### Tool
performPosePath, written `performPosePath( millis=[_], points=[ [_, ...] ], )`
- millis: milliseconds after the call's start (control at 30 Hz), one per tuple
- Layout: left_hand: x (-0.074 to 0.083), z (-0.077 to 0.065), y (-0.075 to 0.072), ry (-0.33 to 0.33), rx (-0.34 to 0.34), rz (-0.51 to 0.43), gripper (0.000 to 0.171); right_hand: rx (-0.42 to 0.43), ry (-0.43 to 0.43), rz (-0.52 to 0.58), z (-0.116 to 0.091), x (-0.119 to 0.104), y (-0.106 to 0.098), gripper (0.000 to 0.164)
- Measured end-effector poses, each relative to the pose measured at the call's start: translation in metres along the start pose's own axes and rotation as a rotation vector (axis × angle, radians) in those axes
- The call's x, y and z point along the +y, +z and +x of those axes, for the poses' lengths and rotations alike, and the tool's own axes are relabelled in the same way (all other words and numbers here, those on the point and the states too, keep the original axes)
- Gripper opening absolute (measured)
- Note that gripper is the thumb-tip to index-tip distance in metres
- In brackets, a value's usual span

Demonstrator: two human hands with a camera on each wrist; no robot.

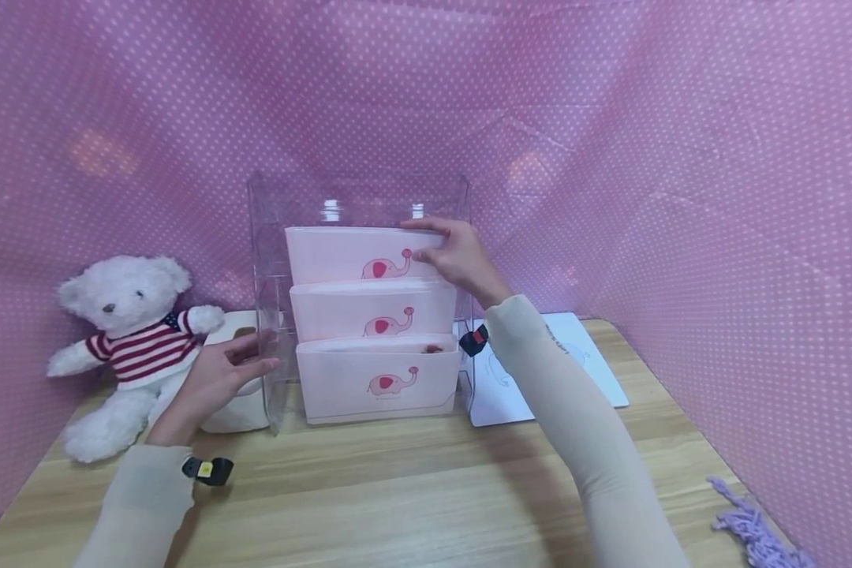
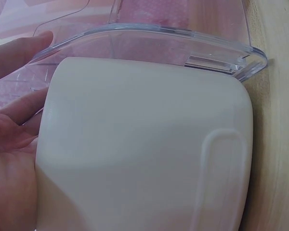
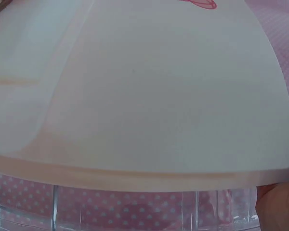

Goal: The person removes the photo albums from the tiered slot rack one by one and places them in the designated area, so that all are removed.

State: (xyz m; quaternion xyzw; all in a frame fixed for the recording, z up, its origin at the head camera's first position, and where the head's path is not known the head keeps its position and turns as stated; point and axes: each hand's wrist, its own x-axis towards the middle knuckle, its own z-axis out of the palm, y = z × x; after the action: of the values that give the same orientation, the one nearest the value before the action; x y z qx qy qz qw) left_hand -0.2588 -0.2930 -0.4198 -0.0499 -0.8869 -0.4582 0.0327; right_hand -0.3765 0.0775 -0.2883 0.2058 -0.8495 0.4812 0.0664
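On the counter (image 1: 397, 497), the right grip (image 1: 461, 256) is pinching the top bin (image 1: 330, 256), the left grip (image 1: 216, 379) clasping the clear rack (image 1: 277, 394); the bottom bin (image 1: 341, 390) is bearing illegible lettering (image 1: 389, 398).

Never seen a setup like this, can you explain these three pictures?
There's no machine: these are a person's bare hands. The wide picture comes from a camera on the head, the two close-ups from cameras on the left and right wrists. On the pale wooden tabletop stands a clear plastic rack with three pale pink, elephant-printed bins. The right hand holds the top bin by its upper edge; the left hand is at the rack's left side, though whether it grips is hard to tell. Left of the rack are a rounded cream container and a white plush bear in a red-striped sweater; right of it, a flat white sheet with drawings and, nearer you, some purple yarn-like strands.
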Motion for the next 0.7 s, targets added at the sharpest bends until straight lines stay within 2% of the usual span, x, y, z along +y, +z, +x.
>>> performPosePath(
  millis=[267,400,700],
  points=[
    [0.002,0.0003,0.0002,-0.012,-0.004,0.002,0.071,0.044,-0.016,-0.003,-0.0004,-0.0021,0.0011,0.042],
    [0.0028,0.0005,0.0002,-0.018,-0.004,0.015,0.07,0.055,0.001,0.029,-0.0003,-0.004,0.0014,0.043],
    [0.0031,-0.0006,-0.0004,-0.017,-0.008,0.008,0.071,0.124,-0.035,0.098,-0.0008,-0.0102,-0.0025,0.039]
  ],
)
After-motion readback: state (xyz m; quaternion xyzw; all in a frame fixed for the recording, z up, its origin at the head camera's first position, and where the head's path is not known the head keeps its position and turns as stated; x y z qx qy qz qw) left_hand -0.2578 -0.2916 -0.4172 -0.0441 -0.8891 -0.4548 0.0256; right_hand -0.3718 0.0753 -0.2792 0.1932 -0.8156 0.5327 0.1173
